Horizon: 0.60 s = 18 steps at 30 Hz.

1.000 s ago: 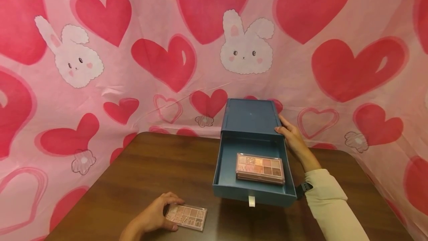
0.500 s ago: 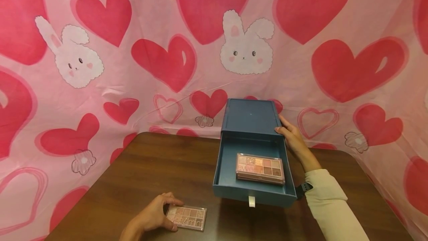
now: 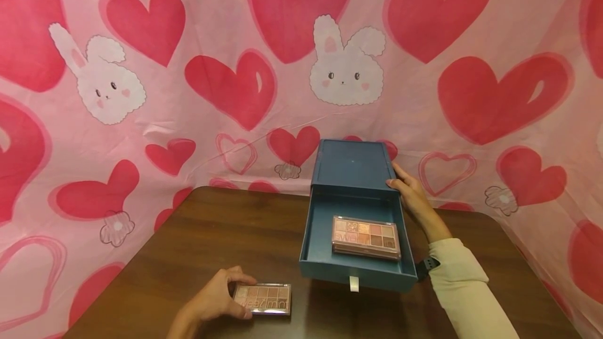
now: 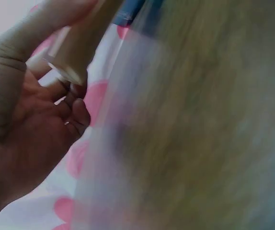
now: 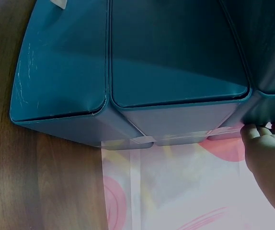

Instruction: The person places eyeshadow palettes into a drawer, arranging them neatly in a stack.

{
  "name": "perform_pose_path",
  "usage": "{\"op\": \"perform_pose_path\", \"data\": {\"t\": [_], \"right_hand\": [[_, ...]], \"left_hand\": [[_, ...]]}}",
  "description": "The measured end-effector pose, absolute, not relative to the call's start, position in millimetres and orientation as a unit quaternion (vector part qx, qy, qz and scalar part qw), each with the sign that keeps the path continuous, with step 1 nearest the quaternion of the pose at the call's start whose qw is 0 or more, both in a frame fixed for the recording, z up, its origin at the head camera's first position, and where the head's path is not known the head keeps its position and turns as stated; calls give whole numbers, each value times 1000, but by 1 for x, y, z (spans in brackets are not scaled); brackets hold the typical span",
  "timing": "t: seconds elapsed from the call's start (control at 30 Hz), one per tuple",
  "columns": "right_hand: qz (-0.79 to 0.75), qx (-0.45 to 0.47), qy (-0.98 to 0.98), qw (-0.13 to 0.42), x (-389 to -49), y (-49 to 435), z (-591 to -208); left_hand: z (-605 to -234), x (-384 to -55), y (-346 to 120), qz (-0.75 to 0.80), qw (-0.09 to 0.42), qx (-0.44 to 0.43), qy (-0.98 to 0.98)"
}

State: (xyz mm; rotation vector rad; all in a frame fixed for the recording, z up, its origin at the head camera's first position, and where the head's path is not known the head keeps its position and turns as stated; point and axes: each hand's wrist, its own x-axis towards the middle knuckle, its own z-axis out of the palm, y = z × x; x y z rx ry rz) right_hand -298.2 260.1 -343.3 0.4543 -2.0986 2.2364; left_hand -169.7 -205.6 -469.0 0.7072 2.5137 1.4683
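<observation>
My left hand [image 3: 214, 297] pinches an eyeshadow palette [image 3: 268, 298] by its left end, thumb on the near edge and fingers on the far edge. The left wrist view shows the palette [image 4: 75, 57] between thumb and fingers, with much blur beside it. A blue drawer box [image 3: 353, 164] stands to the right, its top drawer [image 3: 358, 271] pulled out. Inside that drawer lies another eyeshadow palette [image 3: 365, 237], seemingly stacked on a second one. At the box's upper right side, my right hand [image 3: 412, 192] grips the front corner, thumb near the top edge.
A white pull tab [image 3: 354, 283] hangs from the drawer front. Lower blue drawer fronts [image 5: 176, 57] show in the right wrist view. The dark wooden table [image 3: 235, 224] reaches back to a pink hanging cloth [image 3: 212, 25] printed with hearts and rabbits.
Between the left fingers, the palette has tilted and come up slightly, its long edge now nearly level across the view. Right hand, box and drawer have stayed in place.
</observation>
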Motion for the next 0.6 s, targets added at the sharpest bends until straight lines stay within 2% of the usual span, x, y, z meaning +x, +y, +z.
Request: {"op": "perform_pose_path", "data": {"t": [0.6], "right_hand": [[709, 139, -691, 34, -300, 261, -345]], "left_hand": [[-431, -185, -204, 513, 37, 263, 816]]}}
